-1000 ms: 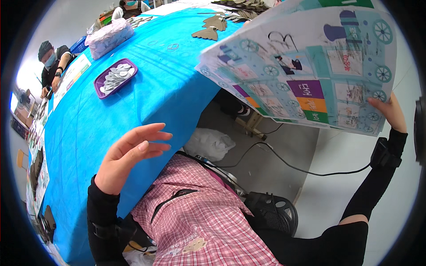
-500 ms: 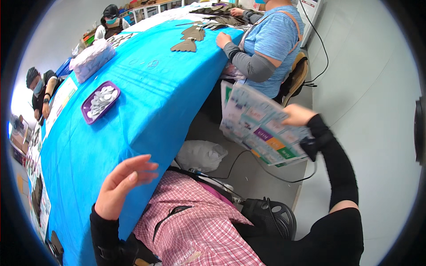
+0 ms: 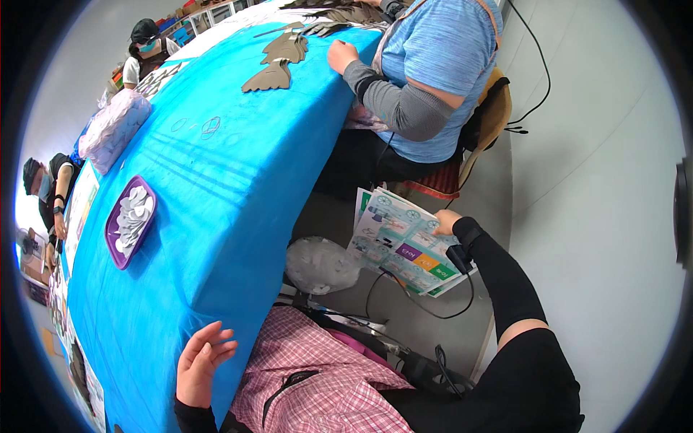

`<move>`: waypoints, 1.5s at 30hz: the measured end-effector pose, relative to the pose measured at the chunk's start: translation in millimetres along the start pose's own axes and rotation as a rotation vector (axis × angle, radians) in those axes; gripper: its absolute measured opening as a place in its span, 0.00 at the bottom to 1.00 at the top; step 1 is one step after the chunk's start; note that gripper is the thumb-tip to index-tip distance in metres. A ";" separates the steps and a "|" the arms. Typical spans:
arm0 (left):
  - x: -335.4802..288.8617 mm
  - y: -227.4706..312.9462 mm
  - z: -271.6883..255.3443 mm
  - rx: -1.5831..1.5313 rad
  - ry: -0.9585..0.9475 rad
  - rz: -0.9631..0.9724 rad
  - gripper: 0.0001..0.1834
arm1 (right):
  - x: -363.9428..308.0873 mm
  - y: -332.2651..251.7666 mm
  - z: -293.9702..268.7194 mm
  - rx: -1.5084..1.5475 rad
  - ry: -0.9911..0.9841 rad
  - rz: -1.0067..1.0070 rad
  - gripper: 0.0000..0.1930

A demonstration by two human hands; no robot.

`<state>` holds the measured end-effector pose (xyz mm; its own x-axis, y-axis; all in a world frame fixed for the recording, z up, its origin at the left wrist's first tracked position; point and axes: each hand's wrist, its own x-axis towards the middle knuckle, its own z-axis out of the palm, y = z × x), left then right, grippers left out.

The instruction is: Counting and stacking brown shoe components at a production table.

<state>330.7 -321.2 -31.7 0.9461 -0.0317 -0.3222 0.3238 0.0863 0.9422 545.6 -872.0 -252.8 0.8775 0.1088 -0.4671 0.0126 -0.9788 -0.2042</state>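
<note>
My right hand (image 3: 446,222) grips the upper right edge of a few large printed sheets (image 3: 390,242), coloured with teal, purple, orange and green blocks. They hang beside the table, above the floor. My left hand (image 3: 202,364) is held over the table's near edge with fingers apart and nothing in it. Farther along the blue-covered table (image 3: 209,180) lies a purple tray (image 3: 119,250) of white flat oval pieces (image 3: 135,213). Beyond it sits a plastic-wrapped pack (image 3: 115,130).
A co-worker in a blue shirt (image 3: 440,58) sits at the table's right side, near dark grey cut pieces (image 3: 271,76). Two more people work along the far left. A white plastic bag (image 3: 321,265) and a cable (image 3: 440,315) lie low beside the table.
My right hand has brought the sheets lower and slightly left, nearer the floor. My left hand appears lower in view. The whole view has shifted.
</note>
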 end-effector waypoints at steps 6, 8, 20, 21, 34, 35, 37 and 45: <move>18.5 -3.5 4.8 -0.014 0.071 -0.100 0.21 | 5.1 -12.5 42.7 0.091 0.088 -0.048 0.18; 28.0 -2.3 8.2 -0.013 0.058 -0.111 0.21 | 2.5 -17.5 49.7 0.043 0.095 -0.085 0.17; 24.0 -6.3 0.3 0.003 0.092 -0.145 0.20 | 39.7 40.2 8.4 0.004 0.033 0.001 0.19; 22.2 -7.2 -1.2 -0.023 0.131 -0.147 0.20 | 42.2 41.4 11.2 -0.009 0.043 0.038 0.20; 26.4 -5.1 6.1 0.018 0.143 -0.218 0.20 | 59.4 44.7 6.7 -0.128 0.236 0.297 0.35; 26.7 -5.5 6.4 0.018 0.142 -0.219 0.20 | 60.4 43.6 6.5 -0.164 0.213 0.314 0.37; 26.7 -7.1 6.3 0.013 0.122 -0.210 0.20 | 57.9 42.4 11.2 -0.159 0.283 0.302 0.36; 16.1 -13.8 -4.5 -0.003 0.145 -0.197 0.21 | 49.0 37.0 29.7 -0.175 0.864 0.318 0.28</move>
<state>341.5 -318.3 -50.3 0.8552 0.0949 -0.5095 0.5016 0.0957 0.8598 574.8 -897.7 -308.8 0.9031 -0.2659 0.3372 -0.2785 -0.9604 -0.0114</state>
